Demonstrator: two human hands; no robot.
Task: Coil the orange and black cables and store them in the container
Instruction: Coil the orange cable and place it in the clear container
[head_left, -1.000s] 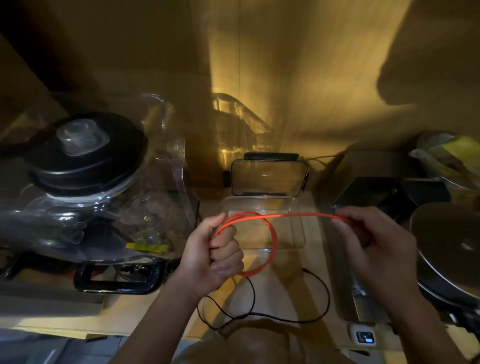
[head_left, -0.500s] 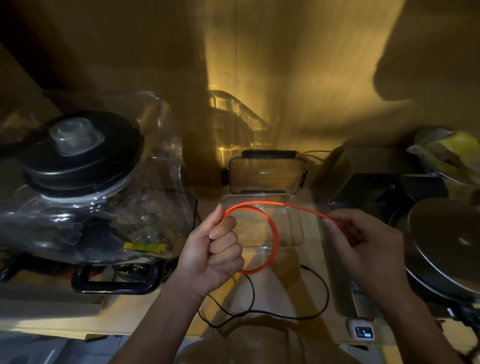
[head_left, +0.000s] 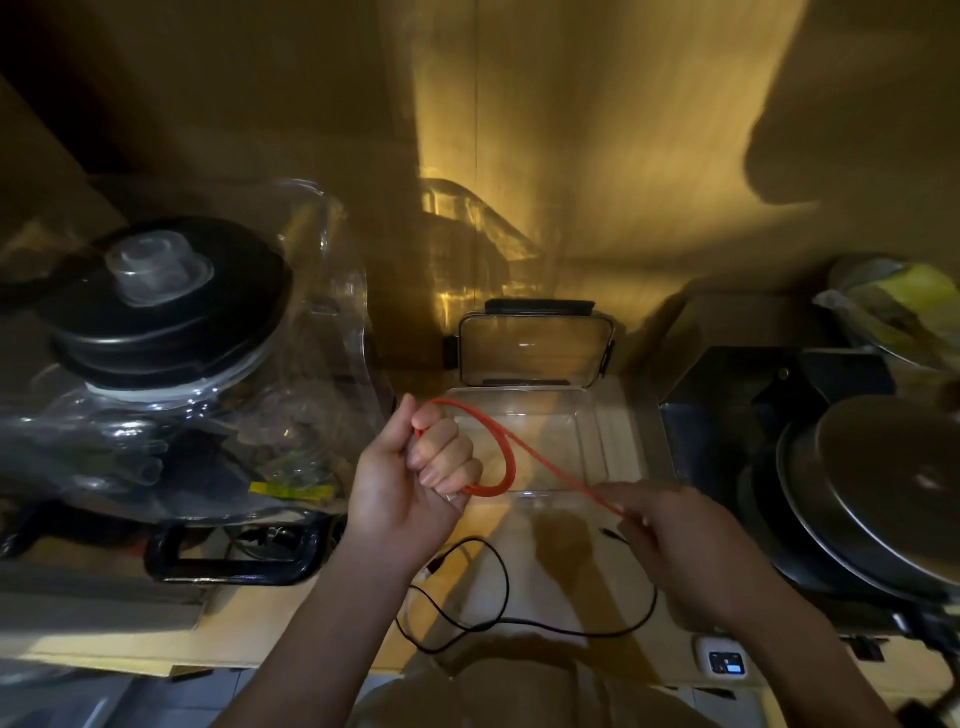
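Observation:
My left hand (head_left: 415, 478) is fisted around a loop of the orange cable (head_left: 506, 457), held above the near left corner of the clear plastic container (head_left: 618, 441). The cable's free length runs down to the right into my right hand (head_left: 680, 540), which pinches it between thumb and fingers. The container stands open, its lid (head_left: 535, 351) propped upright against the wall behind. The black cable (head_left: 519, 621) lies loose in a wide curve on the wooden counter below both hands.
A blender with a black lid (head_left: 166, 306), wrapped in clear plastic, fills the left side. A metal pan with lid (head_left: 883, 493) sits on the right by a dark box (head_left: 727, 415). A small white device (head_left: 724, 661) lies at the counter's front edge.
My right hand has dropped lower and nearer to me, drawing the orange cable diagonally down across the container. The left hand keeps its grip on the loop.

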